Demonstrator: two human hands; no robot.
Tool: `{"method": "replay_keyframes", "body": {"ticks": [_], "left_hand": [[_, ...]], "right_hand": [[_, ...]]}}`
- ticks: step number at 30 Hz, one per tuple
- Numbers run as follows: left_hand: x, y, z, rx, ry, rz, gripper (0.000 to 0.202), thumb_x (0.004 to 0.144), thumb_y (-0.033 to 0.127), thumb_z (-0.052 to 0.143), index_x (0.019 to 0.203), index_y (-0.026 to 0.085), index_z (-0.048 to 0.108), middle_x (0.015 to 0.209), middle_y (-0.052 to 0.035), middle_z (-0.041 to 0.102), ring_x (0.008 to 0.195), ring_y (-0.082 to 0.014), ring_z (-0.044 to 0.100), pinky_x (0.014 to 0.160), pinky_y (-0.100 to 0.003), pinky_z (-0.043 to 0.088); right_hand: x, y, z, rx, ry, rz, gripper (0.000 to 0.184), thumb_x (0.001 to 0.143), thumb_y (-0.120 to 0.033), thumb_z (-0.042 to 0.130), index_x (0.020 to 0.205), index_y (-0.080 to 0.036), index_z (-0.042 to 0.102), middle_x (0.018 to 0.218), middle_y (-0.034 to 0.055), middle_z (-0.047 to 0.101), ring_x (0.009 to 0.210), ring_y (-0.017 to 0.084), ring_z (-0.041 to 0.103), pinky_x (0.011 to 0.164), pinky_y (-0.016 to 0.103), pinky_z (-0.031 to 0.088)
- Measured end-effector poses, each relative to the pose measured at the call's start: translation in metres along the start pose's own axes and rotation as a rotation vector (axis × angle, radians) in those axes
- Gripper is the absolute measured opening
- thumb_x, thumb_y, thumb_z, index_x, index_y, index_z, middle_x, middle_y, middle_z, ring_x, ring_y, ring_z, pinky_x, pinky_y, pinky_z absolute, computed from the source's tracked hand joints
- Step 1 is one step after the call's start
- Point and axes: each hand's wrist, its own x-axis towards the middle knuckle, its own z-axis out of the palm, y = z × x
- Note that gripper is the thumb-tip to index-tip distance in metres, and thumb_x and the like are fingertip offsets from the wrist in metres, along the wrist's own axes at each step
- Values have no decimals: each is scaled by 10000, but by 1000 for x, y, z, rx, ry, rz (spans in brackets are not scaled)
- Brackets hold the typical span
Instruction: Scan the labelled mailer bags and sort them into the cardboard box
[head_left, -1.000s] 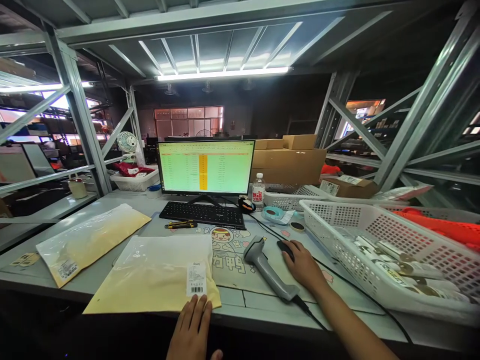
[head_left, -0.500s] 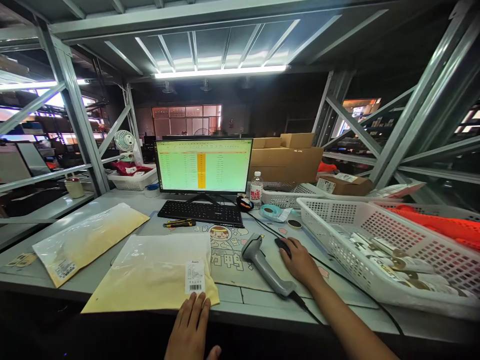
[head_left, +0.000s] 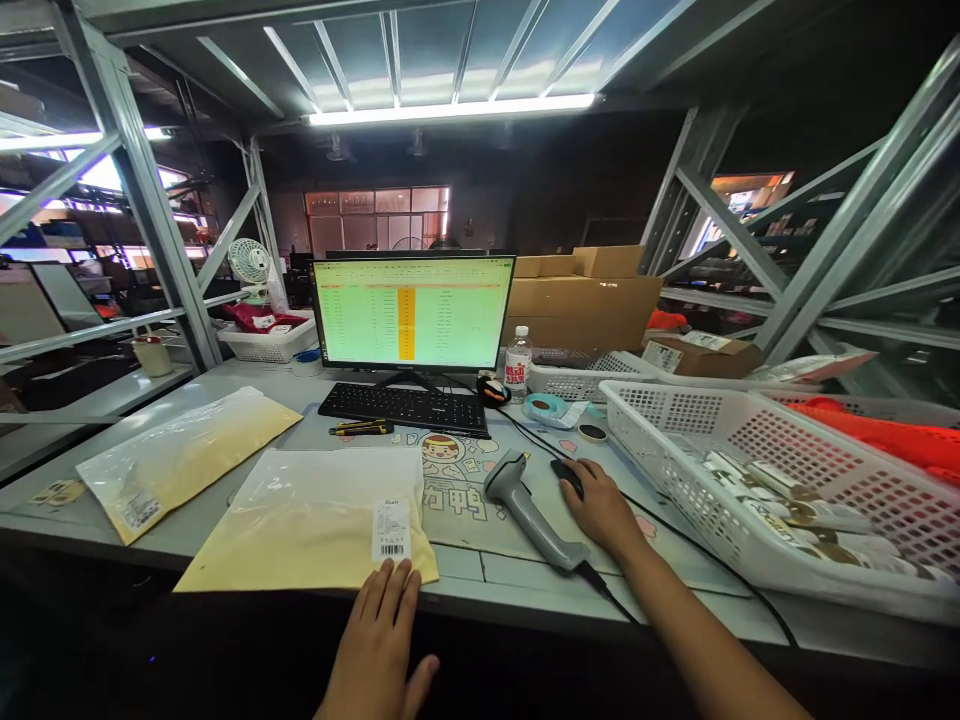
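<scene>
My left hand [head_left: 381,630] lies flat at the table's front edge, its fingertips touching the lower edge of a pale yellow plastic package [head_left: 315,525]. A white barcode label [head_left: 391,532] is on that package, just above my fingers. My right hand [head_left: 600,503] rests over a black computer mouse [head_left: 568,477], fingers curved around it. Between the hands, a grey barcode scanner [head_left: 529,512] lies on the printed desk mat [head_left: 457,530]. A second yellow package [head_left: 187,450] lies to the left. Behind stand a black keyboard [head_left: 405,410] and a lit monitor [head_left: 412,312] with a spreadsheet.
At the right a white basket [head_left: 675,510] holds several wrapped rolls. A water bottle [head_left: 518,365], a blue tape roll [head_left: 545,406] and yellow-black cutters [head_left: 361,427] lie around the keyboard. Cardboard boxes [head_left: 577,310] are stacked behind. The scanner's cable [head_left: 611,592] runs over the front edge.
The camera view has shifted slightly, so the scene sits a little higher. Both hands keep their places, the left on the package edge and the right on the mouse.
</scene>
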Motion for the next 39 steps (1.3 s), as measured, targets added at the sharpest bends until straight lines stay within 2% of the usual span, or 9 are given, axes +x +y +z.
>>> {"method": "replay_keyframes", "body": {"ticks": [3,5,9,14,34,39], "left_hand": [[7,11,-25,-45,-121,-87,706,936,403,663,1561,128,484,1616,-115,486,1468,-349,494,1179,-488,494],[12,15,-41,-86,-211,-132,678,973,409,638,1563,112,483,1629,-121,469,1499,-344,450,1237,-497,428],[18,15,-55,-141,-304,-149,734,1009,466,613,1599,75,416,1669,-147,401,1551,-348,357,1294,-498,333],[18,16,-59,-147,-322,-164,756,1010,492,619,1599,68,408,1672,-156,392,1558,-353,335,1307,-493,299],[19,16,-62,-157,-325,-153,748,1016,497,604,1597,71,401,1670,-150,396,1559,-338,335,1311,-481,285],[17,15,-61,-154,-324,-151,737,1029,506,572,1601,76,392,1678,-148,385,1564,-337,325,1311,-478,277]], "right_hand": [[-2,-3,-3,4,-14,-12,465,976,-389,462,1317,-149,669,1330,182,603,1141,326,619,1050,499,525],[-3,-6,-4,7,-35,-14,485,985,-389,462,1342,-120,649,1334,205,587,1176,333,594,1072,501,501],[-2,-9,-5,20,-94,-32,556,1026,-427,425,1404,-60,604,1362,247,554,1281,335,515,1146,476,418],[-2,-9,-7,24,-123,-24,557,1030,-454,445,1413,-84,606,1353,230,556,1305,307,486,1143,428,388],[-2,-11,-5,20,-69,-12,573,973,-476,466,1370,-105,647,1313,217,607,1283,328,525,1119,455,430],[-3,-16,-10,11,-99,-9,591,1012,-481,434,1400,-79,628,1348,236,587,1310,318,503,1141,434,402]]}}
